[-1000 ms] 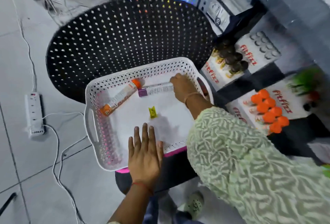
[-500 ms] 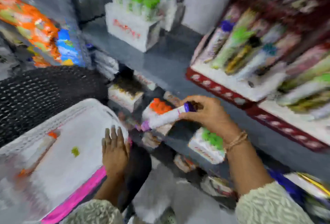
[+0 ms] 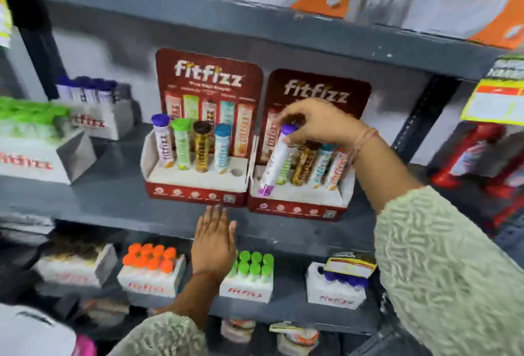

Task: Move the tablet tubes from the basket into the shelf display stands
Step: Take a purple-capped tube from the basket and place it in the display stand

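The white purple-capped tablet tube [image 3: 276, 157] is gripped at its cap by the closed fingers of the right hand [image 3: 317, 124] and tilted over the leftmost hole of the right red cardboard display stand [image 3: 297, 205]; it is not yet seated. The left red cardboard display stand [image 3: 195, 185], at 9 o'clock, shows one empty hole. The left hand [image 3: 214, 245] is held flat, fingers extended, holding nothing. The basket's contents cannot be seen.
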Available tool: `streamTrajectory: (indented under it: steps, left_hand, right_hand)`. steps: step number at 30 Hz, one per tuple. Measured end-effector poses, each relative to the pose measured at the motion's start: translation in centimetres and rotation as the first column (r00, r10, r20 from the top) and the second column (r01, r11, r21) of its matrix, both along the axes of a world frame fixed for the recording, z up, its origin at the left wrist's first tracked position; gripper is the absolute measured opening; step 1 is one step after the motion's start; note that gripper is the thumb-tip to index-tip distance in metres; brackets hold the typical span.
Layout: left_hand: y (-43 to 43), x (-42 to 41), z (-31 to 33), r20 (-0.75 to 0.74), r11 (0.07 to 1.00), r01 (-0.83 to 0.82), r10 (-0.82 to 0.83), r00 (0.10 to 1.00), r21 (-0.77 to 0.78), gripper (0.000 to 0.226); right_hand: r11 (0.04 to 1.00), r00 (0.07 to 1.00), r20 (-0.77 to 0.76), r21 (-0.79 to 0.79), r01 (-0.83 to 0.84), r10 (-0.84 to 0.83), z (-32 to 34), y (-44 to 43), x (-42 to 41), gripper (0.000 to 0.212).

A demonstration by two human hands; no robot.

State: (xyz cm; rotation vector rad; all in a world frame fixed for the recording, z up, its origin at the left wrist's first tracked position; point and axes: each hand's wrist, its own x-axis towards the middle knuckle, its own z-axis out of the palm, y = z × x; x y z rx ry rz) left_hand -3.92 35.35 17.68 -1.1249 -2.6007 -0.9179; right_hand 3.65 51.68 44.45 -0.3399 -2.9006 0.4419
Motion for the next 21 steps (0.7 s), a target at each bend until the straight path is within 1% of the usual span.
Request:
streamTrajectory:
  steps: [2,4,6,8,11,14,17,19,21]
  left_hand:
    - [-0.4,-0.5,-0.7,-0.005,0.999,-0.024,0.024,1.000,-0.045,0.062]
    - [-0.8,-0.8,-1.0,-0.042,0.998,-0.023,0.021,0.999,-0.063,0.068]
    - [-0.9,-0.8,-0.9,-0.064,0.998,-0.019,0.015,0.998,-0.061,0.076]
    - [-0.8,-0.7,-0.7,-0.047,0.998,-0.009,0.005,0.999,-0.067,0.081]
    - [-0.9,-0.9,-0.6,-0.034,0.997,0.013,-0.015,0.999,-0.077,0.081]
    - [-0.9,-0.9,-0.7,-0.022,0.995,0.022,-0.025,0.999,-0.094,0.081]
    - [-0.8,-0.8,-0.7,-0.031,0.996,0.035,-0.038,0.999,-0.083,0.088]
    - [-0.8,-0.8,-1.0,-0.044,0.996,0.041,-0.045,0.998,-0.082,0.098]
    - [-0.8,-0.7,-1.0,-0.039,0.996,0.044,-0.047,0.998,-0.074,0.099]
  right_hand:
    - [1.000,1.000,0.026,0.012,0.004,-0.005,-0.1,0.7,-1.0,0.037]
    - [1.000,0.998,0.058,0.031,0.001,-0.002,-0.2,0.9,-2.1,0.038]
    - [0.996,0.996,0.087,0.092,-0.008,0.000,-0.4,1.1,-3.0,0.038]
    - [0.989,0.993,0.120,0.145,-0.016,-0.001,-0.7,1.4,-3.5,0.036]
    - [0.984,0.984,0.175,0.179,-0.011,-0.021,-1.3,1.7,-4.0,0.037]
    - [0.991,0.985,0.172,0.131,-0.005,-0.018,-1.9,2.0,-4.3,0.028]
    - [0.998,0.995,0.095,0.063,0.019,-0.025,-2.5,2.2,-4.5,0.022]
    - [0.999,0.999,0.038,0.002,0.035,-0.035,-2.9,2.3,-4.8,0.034]
    - [0.999,0.999,0.000,-0.030,0.040,-0.040,-3.4,2.3,-5.0,0.047]
